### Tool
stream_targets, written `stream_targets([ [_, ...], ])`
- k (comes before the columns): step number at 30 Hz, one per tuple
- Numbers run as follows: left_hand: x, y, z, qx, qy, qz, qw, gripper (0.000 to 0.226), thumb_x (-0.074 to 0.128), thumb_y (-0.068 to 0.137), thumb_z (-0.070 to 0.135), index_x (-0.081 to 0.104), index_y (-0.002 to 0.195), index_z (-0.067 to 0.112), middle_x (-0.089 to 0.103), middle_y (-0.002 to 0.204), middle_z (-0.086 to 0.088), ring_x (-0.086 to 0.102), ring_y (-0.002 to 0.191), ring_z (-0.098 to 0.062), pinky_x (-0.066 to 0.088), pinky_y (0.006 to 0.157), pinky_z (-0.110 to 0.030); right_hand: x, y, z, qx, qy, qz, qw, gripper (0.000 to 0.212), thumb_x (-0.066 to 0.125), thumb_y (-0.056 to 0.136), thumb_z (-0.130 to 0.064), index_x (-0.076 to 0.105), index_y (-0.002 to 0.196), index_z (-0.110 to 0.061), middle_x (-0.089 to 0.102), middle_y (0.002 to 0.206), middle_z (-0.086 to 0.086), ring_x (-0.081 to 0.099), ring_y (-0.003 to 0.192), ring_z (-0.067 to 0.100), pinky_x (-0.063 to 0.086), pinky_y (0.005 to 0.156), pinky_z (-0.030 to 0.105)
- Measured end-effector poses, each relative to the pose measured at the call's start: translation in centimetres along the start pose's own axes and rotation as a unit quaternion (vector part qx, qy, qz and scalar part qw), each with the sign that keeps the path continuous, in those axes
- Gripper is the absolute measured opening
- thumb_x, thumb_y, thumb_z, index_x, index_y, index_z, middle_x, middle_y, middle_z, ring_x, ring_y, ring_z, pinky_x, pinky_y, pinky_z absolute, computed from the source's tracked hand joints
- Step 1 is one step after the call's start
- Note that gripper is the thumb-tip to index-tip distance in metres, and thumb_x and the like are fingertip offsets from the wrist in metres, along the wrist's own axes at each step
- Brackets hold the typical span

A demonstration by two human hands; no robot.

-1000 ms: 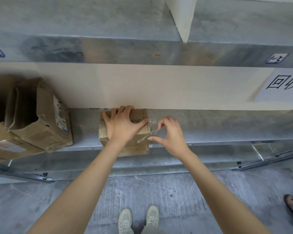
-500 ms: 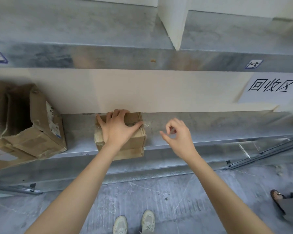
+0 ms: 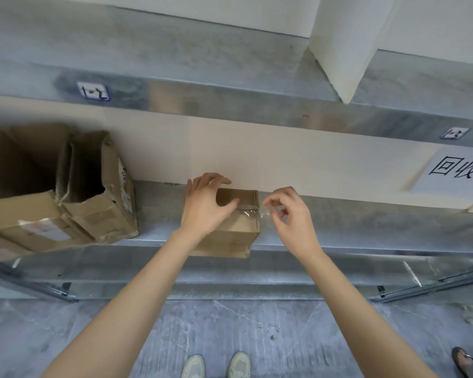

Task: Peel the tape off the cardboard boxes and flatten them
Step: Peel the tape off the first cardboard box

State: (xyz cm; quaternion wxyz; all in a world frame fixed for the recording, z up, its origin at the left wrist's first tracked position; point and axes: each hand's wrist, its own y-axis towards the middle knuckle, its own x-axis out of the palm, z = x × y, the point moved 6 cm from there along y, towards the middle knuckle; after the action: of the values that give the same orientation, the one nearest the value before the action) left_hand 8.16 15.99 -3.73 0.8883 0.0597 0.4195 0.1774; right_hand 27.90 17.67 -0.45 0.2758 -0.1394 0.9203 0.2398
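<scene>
A small brown cardboard box (image 3: 230,233) stands on the lower metal shelf (image 3: 352,227). My left hand (image 3: 205,205) lies on top of it, fingers curled over its far edge and thumb on the top seam. Clear tape (image 3: 250,213) runs off the box's right top edge. My right hand (image 3: 287,214) is just right of the box and pinches the loose, crumpled end of that tape between thumb and fingertips.
A larger torn, open cardboard box (image 3: 66,195) lies on the same shelf at the left. A paper sign with black characters (image 3: 459,170) hangs at the right. Another person's foot (image 3: 467,361) shows at the bottom right; my shoes (image 3: 216,365) stand on the grey floor.
My right hand, which had moved away from the box half a second ago, has come back to its right edge and pinches the tape end. My left hand stays on the box.
</scene>
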Motion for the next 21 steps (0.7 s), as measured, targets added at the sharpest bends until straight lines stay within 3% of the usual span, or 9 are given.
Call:
stream_targets([
  [5,-1.9,-1.4,-1.1,0.040,0.064,0.003,0.997,0.050,0.058,0.072,0.058,0.062,0.110,0.026,0.060,0.118,0.005,0.052,0.112,-0.026,0.035,0.106,-0.053,2.3,0.9,-0.3,0.015,0.014,-0.037,0.999,0.027,0.057,0.084,0.011,0.070,0.084,-0.013,0.049,0.116,-0.003,0.060,0.078,0.009,0.039,0.067,0.010],
  [8,-2.7,-2.9,-2.5,0.052,0.074,0.005,0.996,0.062,0.055,0.072,0.068,0.062,0.118,0.028,0.057,0.125,0.004,0.048,0.120,-0.023,0.028,0.107,-0.042,3.5,1.2,-0.5,0.020,-0.004,-0.062,0.998,0.030,0.057,0.083,0.009,0.066,0.082,-0.019,0.062,0.100,-0.008,0.060,0.080,0.005,0.037,0.069,0.008],
  [12,-3.4,-4.8,-4.6,0.020,0.057,-0.010,0.998,0.077,0.056,0.070,0.078,0.053,0.131,0.031,0.045,0.141,0.006,0.036,0.130,-0.020,0.032,0.108,-0.042,4.0,1.6,-0.9,0.016,-0.015,-0.055,0.998,0.028,0.058,0.083,0.004,0.064,0.082,-0.023,0.068,0.085,-0.012,0.059,0.087,0.005,0.044,0.075,0.015],
  [18,-3.3,-6.0,-5.6,-0.018,-0.019,-0.026,0.999,0.093,0.078,0.071,0.060,0.034,0.147,0.032,0.025,0.156,0.005,0.026,0.141,-0.019,0.033,0.108,-0.038,5.9,1.7,-0.9,0.036,0.052,-0.087,0.994,0.028,0.046,0.089,0.006,0.052,0.095,-0.021,0.064,0.087,-0.005,0.064,0.084,0.016,0.052,0.069,0.027],
  [21,-2.9,-6.4,-6.1,-0.060,-0.087,-0.035,0.994,0.100,0.081,0.071,0.053,0.027,0.151,0.031,0.029,0.154,0.006,0.032,0.138,-0.009,0.035,0.105,-0.030,6.4,1.9,-1.3,0.036,0.076,-0.102,0.991,0.051,0.046,0.088,0.005,0.043,0.117,-0.036,0.061,0.087,-0.003,0.062,0.079,0.015,0.051,0.070,0.026],
])
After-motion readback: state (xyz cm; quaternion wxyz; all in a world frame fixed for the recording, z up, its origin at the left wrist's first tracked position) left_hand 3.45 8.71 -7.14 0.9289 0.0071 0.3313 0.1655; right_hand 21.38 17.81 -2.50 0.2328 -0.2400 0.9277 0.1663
